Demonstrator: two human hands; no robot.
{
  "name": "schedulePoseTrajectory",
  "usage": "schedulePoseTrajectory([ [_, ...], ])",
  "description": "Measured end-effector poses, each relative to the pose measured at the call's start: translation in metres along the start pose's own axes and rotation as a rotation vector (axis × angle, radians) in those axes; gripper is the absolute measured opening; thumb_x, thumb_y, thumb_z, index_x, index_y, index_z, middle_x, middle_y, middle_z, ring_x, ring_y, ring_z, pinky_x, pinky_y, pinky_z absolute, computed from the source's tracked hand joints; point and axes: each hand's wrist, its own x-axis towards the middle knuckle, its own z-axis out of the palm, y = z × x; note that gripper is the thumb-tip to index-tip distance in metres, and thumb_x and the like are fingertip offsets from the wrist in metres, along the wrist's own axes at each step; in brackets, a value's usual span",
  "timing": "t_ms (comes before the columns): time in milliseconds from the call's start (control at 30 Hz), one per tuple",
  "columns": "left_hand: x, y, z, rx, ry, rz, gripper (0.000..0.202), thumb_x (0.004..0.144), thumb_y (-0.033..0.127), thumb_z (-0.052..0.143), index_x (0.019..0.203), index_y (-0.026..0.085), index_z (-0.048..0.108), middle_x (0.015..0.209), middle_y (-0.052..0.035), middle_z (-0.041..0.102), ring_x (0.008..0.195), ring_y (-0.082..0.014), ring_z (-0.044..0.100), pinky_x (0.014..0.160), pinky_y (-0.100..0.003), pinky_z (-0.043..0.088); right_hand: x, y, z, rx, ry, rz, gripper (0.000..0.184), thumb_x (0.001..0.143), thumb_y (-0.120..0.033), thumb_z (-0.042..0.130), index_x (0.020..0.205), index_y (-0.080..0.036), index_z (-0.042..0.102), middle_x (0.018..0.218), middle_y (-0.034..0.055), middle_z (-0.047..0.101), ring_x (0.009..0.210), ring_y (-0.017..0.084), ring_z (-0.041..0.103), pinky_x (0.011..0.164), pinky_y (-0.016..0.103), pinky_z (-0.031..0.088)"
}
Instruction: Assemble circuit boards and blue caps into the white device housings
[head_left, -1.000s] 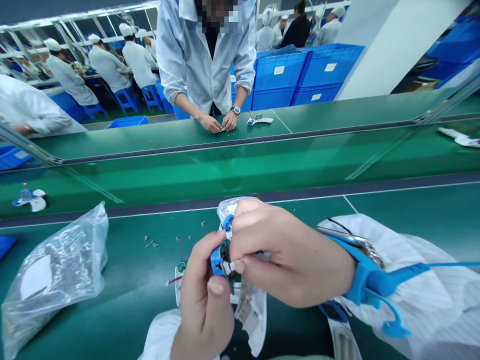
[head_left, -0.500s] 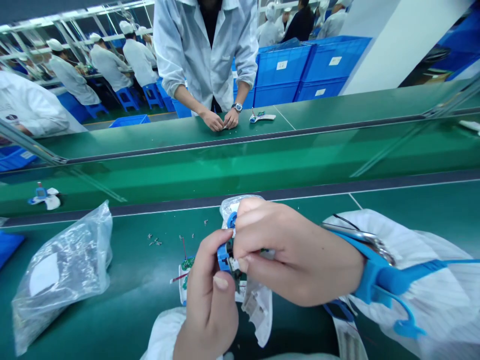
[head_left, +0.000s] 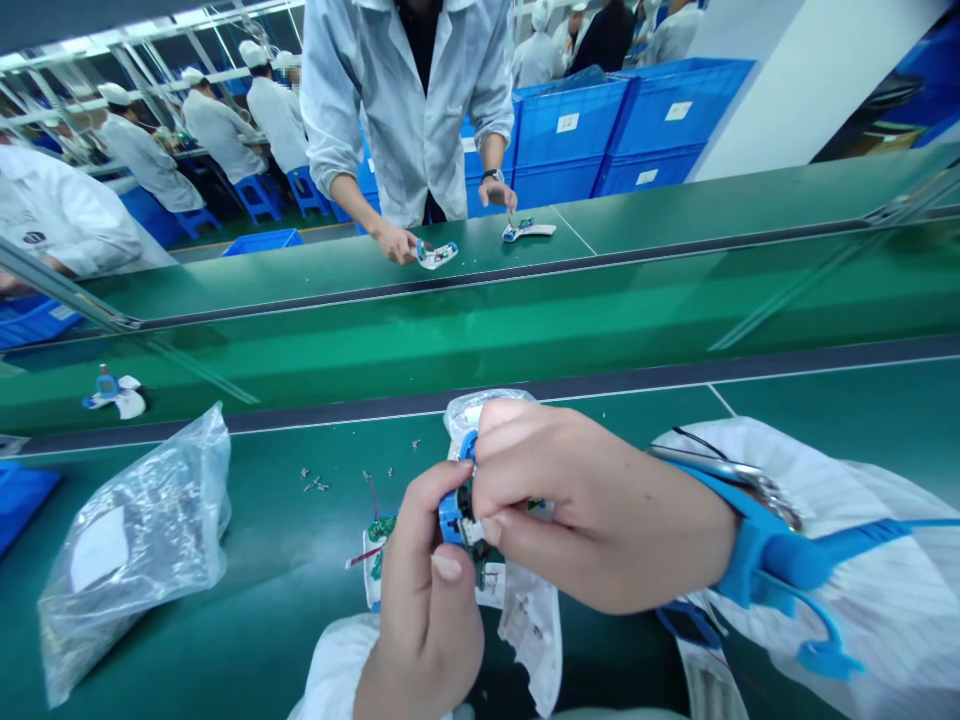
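Note:
My left hand (head_left: 431,590) is closed around a partly assembled blue-and-white device (head_left: 451,516), thumb and forefinger pinching its blue part. Dark and green inner parts show between my fingers. My right hand (head_left: 592,505), with a blue strap on its wrist, presses its closed fingertips against the same device; whatever tiny piece they may pinch is hidden. A white plastic shell (head_left: 534,630) hangs below my hands. Left of my left hand lies another white housing with a green circuit board (head_left: 381,528) and red wires. Behind my hands, a clear bag (head_left: 459,410) is partly covered.
Small screws (head_left: 316,485) are scattered on the green table. At left lies a large clear plastic bag (head_left: 142,560), near a blue bin (head_left: 22,500). On the moving-belt strip sits a blue-and-white unit (head_left: 116,395). Opposite, a co-worker (head_left: 412,120) handles similar units (head_left: 529,230).
My hands keep nearly the same hold on the device. The co-worker's hands have moved apart, one now holding a white unit, the other reaching toward another. The unit on the strip has shifted slightly right.

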Motion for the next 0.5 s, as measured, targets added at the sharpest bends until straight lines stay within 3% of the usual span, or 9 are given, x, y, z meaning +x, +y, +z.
schedulePoseTrajectory([
  [200,-0.008,0.010,0.008,0.376,0.010,0.134,0.044,0.085,0.055,0.040,0.118,0.027,0.049,0.113,-0.0074,0.060,0.094,-0.0227,0.058,0.081,-0.034,0.038,-0.002,-0.001,-0.002,-0.077,-0.023,0.012,0.026,0.072,-0.008,0.042,0.048,-0.015,0.040,0.050,-0.0022,0.042,0.053,0.009,0.035,0.063,0.027,0.030],
  [333,-0.009,0.010,0.005,0.559,-0.041,0.213,0.044,0.084,0.052,0.044,0.120,0.027,0.046,0.105,-0.0077,0.062,0.083,-0.0231,0.061,0.076,-0.036,0.040,-0.003,-0.006,-0.008,-0.127,-0.096,-0.019,0.029,0.075,-0.011,0.041,0.047,-0.015,0.040,0.049,-0.0015,0.042,0.052,0.010,0.033,0.062,0.028,0.029],
  [500,0.001,0.009,-0.009,0.811,-0.187,0.494,0.044,0.088,0.050,0.036,0.120,0.021,0.039,0.101,-0.0097,0.062,0.078,-0.0216,0.065,0.067,-0.033,0.049,0.000,-0.010,-0.014,-0.187,-0.240,-0.030,0.030,0.077,-0.012,0.044,0.047,-0.015,0.044,0.051,-0.0009,0.044,0.054,0.010,0.033,0.063,0.028,0.029],
])
